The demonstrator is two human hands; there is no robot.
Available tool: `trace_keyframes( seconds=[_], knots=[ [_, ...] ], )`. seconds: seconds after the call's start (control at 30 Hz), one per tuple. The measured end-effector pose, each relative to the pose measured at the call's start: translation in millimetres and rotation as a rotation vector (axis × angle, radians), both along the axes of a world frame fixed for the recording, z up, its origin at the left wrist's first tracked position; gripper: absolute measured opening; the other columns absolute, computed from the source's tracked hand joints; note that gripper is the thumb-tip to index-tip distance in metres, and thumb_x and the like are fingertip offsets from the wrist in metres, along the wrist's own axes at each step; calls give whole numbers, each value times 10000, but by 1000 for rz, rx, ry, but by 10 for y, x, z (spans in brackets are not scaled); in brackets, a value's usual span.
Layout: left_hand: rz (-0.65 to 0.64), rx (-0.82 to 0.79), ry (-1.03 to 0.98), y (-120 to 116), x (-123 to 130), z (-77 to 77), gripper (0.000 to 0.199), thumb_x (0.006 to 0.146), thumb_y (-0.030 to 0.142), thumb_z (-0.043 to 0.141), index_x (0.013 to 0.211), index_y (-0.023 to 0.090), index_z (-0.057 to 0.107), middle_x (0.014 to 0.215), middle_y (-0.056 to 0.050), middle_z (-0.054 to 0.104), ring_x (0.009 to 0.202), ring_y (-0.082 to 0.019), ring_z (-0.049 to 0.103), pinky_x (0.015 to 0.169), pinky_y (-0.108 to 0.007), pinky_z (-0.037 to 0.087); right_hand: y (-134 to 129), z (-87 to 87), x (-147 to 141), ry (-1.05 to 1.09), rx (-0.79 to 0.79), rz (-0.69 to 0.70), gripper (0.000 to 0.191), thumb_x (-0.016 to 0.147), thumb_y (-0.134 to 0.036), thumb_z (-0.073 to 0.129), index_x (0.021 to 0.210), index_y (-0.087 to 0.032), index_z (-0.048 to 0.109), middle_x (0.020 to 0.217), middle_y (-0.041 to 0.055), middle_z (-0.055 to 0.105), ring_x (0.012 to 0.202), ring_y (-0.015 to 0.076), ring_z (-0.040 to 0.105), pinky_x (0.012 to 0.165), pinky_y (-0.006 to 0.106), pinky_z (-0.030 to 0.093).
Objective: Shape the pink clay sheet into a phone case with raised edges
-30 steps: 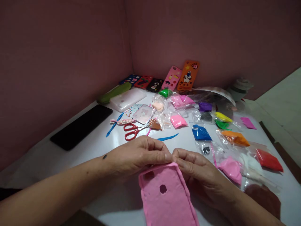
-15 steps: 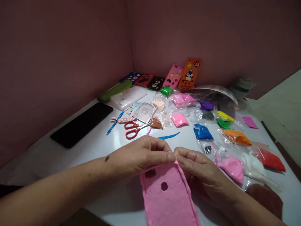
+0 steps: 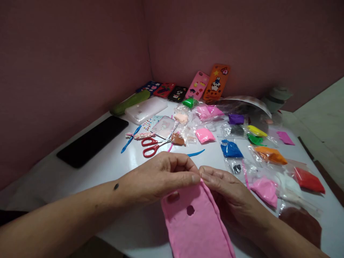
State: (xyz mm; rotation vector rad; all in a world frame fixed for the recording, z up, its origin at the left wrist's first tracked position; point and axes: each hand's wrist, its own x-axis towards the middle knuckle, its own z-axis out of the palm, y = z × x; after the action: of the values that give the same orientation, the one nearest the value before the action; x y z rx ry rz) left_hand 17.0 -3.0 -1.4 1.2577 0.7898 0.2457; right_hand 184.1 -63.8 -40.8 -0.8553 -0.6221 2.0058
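A pink clay-covered phone case (image 3: pixel 197 231) is held up at the lower middle, with a raised rim along its edges, a hole near its top left corner and a small logo-shaped hole below. My left hand (image 3: pixel 169 175) pinches its top edge between thumb and bent fingers. At the top right corner, my right hand (image 3: pixel 224 188) grips the rim, its fingertips touching those of my left hand. Beyond the hands lie red-handled scissors (image 3: pixel 151 147) and a blue tool (image 3: pixel 196 153).
A black phone (image 3: pixel 92 143) lies left, near a clear case (image 3: pixel 146 109) and a blue stick tool (image 3: pixel 131 139). Bags of coloured clay, including blue (image 3: pixel 231 148), orange (image 3: pixel 271 155) and red (image 3: pixel 309 180), cover the right. Decorated cases, one orange (image 3: pixel 217 83), stand along the back wall.
The pink case has tilted slightly, its lower part shifting right. My left hand has risen a little, and both hands still hold the top edge.
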Motion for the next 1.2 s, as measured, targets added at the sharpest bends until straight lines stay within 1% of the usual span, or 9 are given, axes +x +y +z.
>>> trace_keyframes(
  seconds=[0.07,0.13,0.27,0.37,0.5,0.67,0.87,1.0,1.2],
  knots=[
    [-3,41,9,-19,9,17,168,791,304,607,851,156,553,646,44,484,516,-57,404,458,-167,344,1,-4,1,8,-6,-2,265,790,-322,699,741,-137,516,655,2,495,581,99,448,598,245,356],
    [3,163,14,-51,16,16,124,798,264,590,847,163,535,646,45,490,535,-65,428,468,-173,343,1,-9,2,13,-9,-12,272,783,-316,706,718,-146,505,628,-12,479,556,90,426,583,242,338],
    [53,590,31,-124,12,-44,44,817,198,560,791,170,539,655,37,536,567,-76,487,516,-189,394,-7,-17,-13,46,-14,-25,277,773,-311,721,704,-147,508,607,-19,480,532,84,420,548,224,310],
    [49,917,51,-161,-12,-83,81,856,172,526,797,156,579,649,31,577,563,-63,503,542,-174,404,-23,-20,-33,57,-25,-54,270,773,-316,722,734,-143,520,632,-12,505,545,86,440,556,219,320],
    [23,1185,107,-191,-38,-86,143,893,172,486,805,132,591,654,6,596,579,-65,513,551,-171,402,-40,-30,-50,16,-2,-76,267,800,-325,699,744,-133,523,647,-19,483,558,75,423,565,212,320],
    [4,1274,145,-213,-26,-86,145,898,157,461,821,120,578,677,-20,603,605,-85,527,578,-191,414,-53,-38,-51,-4,18,-81,275,834,-341,658,729,-140,503,650,-24,452,557,74,391,554,215,309],
    [25,1260,169,-199,-21,-117,135,903,160,465,860,129,590,713,-28,620,641,-93,562,605,-196,426,-60,-43,-46,23,28,-101,277,847,-315,640,707,-159,460,649,-30,424,567,81,374,544,217,297],
    [0,1275,176,-191,-40,-130,135,898,158,462,853,128,586,729,-34,616,652,-100,555,609,-209,425,-62,-54,-36,-65,63,-96,285,857,-350,629,714,-158,474,668,-23,437,588,90,390,552,220,315],
    [36,1090,146,-161,-45,-116,96,883,218,507,912,153,572,770,-9,609,663,-92,546,620,-200,425,-69,-39,-68,10,19,-131,239,849,-334,647,759,-156,516,681,-21,456,581,83,401,562,216,334]
  ],
)
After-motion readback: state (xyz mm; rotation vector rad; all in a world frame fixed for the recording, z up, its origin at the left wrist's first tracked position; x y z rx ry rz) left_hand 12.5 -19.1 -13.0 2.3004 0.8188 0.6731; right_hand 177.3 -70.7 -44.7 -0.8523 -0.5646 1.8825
